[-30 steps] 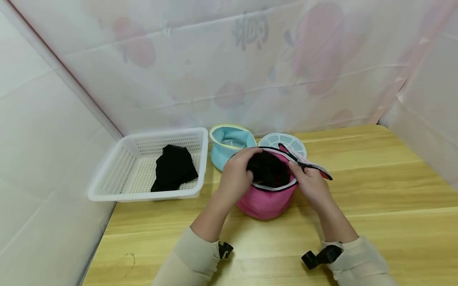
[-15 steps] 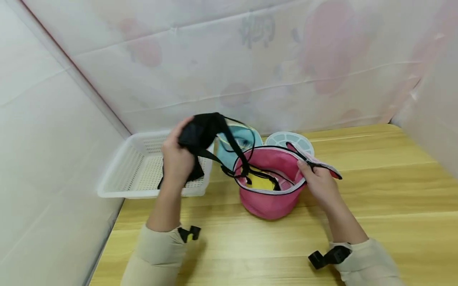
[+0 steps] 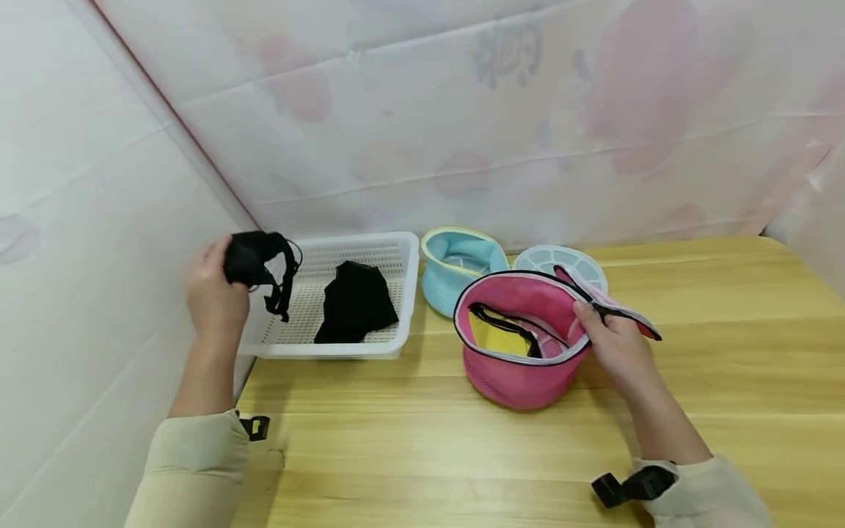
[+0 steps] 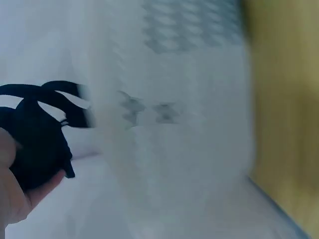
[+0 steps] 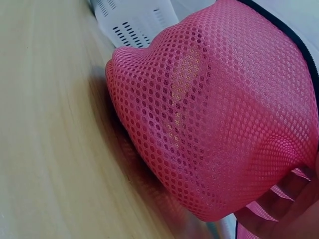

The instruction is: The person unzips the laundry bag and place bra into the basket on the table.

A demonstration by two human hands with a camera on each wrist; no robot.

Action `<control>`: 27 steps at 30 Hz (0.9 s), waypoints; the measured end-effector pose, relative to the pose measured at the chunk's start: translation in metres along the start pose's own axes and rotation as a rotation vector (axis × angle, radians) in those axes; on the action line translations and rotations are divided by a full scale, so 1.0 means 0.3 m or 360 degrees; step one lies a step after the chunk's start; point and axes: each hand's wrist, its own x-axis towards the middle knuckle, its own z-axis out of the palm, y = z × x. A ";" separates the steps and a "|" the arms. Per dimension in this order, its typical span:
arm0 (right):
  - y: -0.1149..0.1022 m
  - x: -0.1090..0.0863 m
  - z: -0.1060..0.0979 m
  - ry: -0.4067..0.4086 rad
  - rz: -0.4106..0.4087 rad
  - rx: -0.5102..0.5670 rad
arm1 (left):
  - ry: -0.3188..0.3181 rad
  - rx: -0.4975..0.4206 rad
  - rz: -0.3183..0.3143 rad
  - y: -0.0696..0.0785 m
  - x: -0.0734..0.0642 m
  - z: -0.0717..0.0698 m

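My left hand point(image 3: 214, 301) holds a black bra point(image 3: 246, 258) over the left end of a white plastic basket point(image 3: 353, 352), its straps hanging to the right. In the left wrist view the fingers lie under the bra's cup point(image 4: 40, 142), close beside the blurred basket wall. A folded black cloth point(image 3: 356, 301) lies inside the basket. My right hand point(image 3: 620, 348) pinches the rim of a pink mesh laundry bag point(image 3: 521, 389) beside its unzipped lid point(image 3: 614, 306). In the bag lie a yellow item point(image 3: 495, 339) and black straps point(image 3: 511, 324).
Behind the pink bag stands a light blue mesh bag point(image 3: 445, 286) with yellow trim, its top unzipped. Its round pale blue lid point(image 3: 561, 260) lies to the right. A white curtain point(image 3: 396, 110) closes the back of the wooden table point(image 3: 409, 440).
My left hand has lifted the black bra out of the pink bag and carried it left over the basket. The yellow item now shows in the bag. My right hand stays at the rim.
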 end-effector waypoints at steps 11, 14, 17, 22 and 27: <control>0.059 -0.015 -0.021 0.0033 0.0037 0.0022 | -0.1651 0.0231 0.0074 -0.066 -0.044 0.136; 0.052 -0.012 -0.006 0.0045 0.0061 -0.0008 | -0.1655 0.0278 0.0069 -0.070 -0.040 0.130; 0.037 -0.005 0.013 0.0038 0.0064 -0.0043 | -0.1534 0.0346 0.0115 -0.053 -0.049 0.115; 0.010 -0.004 0.046 0.0043 -0.0039 -0.0036 | -0.1087 0.0255 0.0318 0.109 -0.118 0.100; -0.003 -0.007 0.063 0.0081 -0.0247 -0.0015 | -0.0681 -0.0048 0.0850 0.390 -0.252 0.153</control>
